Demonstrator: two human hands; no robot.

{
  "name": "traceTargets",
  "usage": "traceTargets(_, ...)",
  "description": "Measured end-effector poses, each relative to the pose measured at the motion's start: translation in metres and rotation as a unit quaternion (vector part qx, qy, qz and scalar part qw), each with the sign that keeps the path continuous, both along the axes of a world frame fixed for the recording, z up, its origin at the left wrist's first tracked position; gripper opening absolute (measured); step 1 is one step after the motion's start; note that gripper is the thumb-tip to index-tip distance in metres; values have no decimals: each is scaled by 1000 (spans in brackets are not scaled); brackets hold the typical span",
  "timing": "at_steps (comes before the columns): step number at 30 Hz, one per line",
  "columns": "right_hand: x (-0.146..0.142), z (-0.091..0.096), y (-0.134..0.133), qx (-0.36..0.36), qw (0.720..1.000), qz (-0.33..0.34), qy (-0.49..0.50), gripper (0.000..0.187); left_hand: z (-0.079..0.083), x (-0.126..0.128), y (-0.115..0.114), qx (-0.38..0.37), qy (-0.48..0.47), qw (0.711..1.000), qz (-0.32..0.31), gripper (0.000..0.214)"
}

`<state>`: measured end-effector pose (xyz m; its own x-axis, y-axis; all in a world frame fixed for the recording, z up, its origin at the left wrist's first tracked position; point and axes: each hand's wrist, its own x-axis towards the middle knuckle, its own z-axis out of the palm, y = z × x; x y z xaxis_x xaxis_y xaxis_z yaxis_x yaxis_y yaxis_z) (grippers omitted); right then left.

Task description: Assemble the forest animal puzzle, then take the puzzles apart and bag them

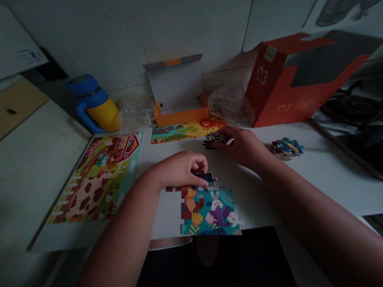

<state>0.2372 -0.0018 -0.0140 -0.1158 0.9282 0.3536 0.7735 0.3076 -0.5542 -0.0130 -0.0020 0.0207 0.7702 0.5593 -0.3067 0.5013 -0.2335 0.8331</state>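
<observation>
Head view, going across the bench from left to right:
- A printed farm-scene card lies flat, with a cow-patch pattern and a red barn sign; the small writing on the sign is too dim to read.
- Behind it stands a blue-and-yellow lidded mug, with crumpled clear plastic wrap just beside it.
- The left hand has its grip nearly closed, pinching a dark blue jigsaw piece by its edge, just above the part-built jigsaw, which shows a white rabbit and purple flowers.
- Farther back, an opened orange-and-grey box insert stands behind a jungle-print puzzle strip.
- The right hand has its grip closed on a small stack of jigsaw pieces.
- A loose pile of jigsaw pieces sits on the bench to the right.
- Beyond it lies an orange carton printed with what looks like a large 3; its other marks are too dim to read.
</observation>
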Motion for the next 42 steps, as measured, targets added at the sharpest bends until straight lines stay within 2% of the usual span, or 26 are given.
traceTargets(3, 0, 5, -2, -10, 997, -40, 63, 35, -12, 5, 8, -33, -64, 991, 116, 25)
traceTargets(5, 1, 8, -3, -22, 991, -46, 124, 38, -21, 10, 15, -45, -116, 968, 220, 20)
traceTargets(8, 1, 12, -5, -41, 977, -1, 210, 42, -30, 17, 23, -80, -194, 916, 341, 13)
traceTargets(10, -3, 13, -6, -57, 969, 31, 239, 44, -34, 20, 25, -101, -238, 892, 370, 12)
traceTargets(12, -7, 11, -6, -78, 964, 53, 247, 46, -38, 23, 26, -101, -263, 887, 366, 14)
traceTargets(14, -12, 6, -6, -88, 964, 66, 242, 45, -42, 25, 25, -77, -269, 898, 338, 18)
traceTargets(19, -16, -8, -3, -70, 970, 43, 228, 46, -52, 24, 26, 93, -182, 943, 261, 31)
traceTargets(24, -14, -6, -3, -72, 978, 42, 190, 47, -48, 21, 26, 183, -137, 952, 206, 44)
traceTargets(27, -13, -1, -6, -58, 988, 58, 127, 37, -42, 20, 23, 237, -100, 946, 198, 47)
traceTargets(30, -12, 1, -6, -36, 994, 53, 86, 33, -36, 17, 21, 275, -83, 931, 226, 47)
traceTargets(35, -12, -2, -5, -32, 998, 56, 4, 38, -26, 7, 24, 285, -61, 917, 272, 28)
traceTargets(39, -13, -5, -4, -19, 998, 53, -33, 40, 0, -6, 20, 305, -9, 904, 299, 12)
traceTargets(41, -13, -5, -4, -21, 998, 55, -37, 40, 15, -13, 7, 317, 0, 910, 268, 9)
traceTargets(42, -13, -5, -3, -24, 997, 57, -38, 40, 20, -16, -4, 309, 7, 922, 232, 11)
